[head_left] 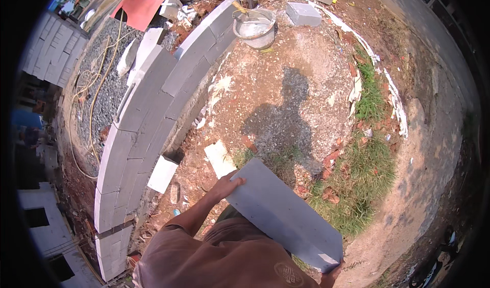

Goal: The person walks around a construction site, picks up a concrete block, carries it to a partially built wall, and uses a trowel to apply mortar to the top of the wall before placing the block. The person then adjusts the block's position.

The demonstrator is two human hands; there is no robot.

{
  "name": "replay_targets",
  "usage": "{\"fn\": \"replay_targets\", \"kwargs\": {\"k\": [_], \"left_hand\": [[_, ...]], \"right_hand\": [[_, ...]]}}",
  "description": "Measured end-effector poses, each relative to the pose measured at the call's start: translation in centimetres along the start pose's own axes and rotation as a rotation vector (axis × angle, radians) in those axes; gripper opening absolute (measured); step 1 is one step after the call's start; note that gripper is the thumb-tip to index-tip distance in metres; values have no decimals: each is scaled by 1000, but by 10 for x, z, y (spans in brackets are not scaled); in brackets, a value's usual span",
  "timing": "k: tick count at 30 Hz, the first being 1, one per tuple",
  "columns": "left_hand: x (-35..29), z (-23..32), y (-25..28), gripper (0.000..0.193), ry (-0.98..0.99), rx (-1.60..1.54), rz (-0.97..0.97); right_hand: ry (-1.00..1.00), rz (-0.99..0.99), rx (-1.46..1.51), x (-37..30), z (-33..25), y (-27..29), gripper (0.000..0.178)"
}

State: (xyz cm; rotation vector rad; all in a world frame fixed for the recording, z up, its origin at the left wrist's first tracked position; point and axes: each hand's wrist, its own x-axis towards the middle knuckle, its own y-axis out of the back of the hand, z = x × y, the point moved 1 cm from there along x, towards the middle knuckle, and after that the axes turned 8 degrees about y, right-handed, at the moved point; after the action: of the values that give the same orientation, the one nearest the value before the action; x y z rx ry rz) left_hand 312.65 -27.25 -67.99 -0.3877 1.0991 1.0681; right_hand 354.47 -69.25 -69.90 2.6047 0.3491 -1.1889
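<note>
A long, smooth grey concrete block [286, 211] lies across the front of my body, slanting from upper left to lower right. My left hand [228, 186] is closed round its upper left end, thumb on top. At the lower right end my right hand [333, 274] grips the block from beneath, mostly hidden by it. To my left runs a low wall of grey blocks [153, 96], bent by the lens, with a gap in its top course near the far part. The held block is apart from the wall.
A round tub [255, 30] with grey wet-looking material stands by the wall's far end, beside a loose block [303, 14]. Pale offcuts [163, 174] lie near the wall's foot. Grass [357, 186] grows on the right; a yellowish hose [92, 109] curls over gravel behind the wall.
</note>
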Motion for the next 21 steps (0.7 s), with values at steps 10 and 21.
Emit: {"fn": "replay_targets", "kwargs": {"k": [10,21], "left_hand": [[4,91,45,63,68,-617,140],[60,230,103,70,81,-918,435]], "right_hand": [[392,-206,-429,67,-279,-267,60],[459,-499,-690,146,-442,-629,67]]}}
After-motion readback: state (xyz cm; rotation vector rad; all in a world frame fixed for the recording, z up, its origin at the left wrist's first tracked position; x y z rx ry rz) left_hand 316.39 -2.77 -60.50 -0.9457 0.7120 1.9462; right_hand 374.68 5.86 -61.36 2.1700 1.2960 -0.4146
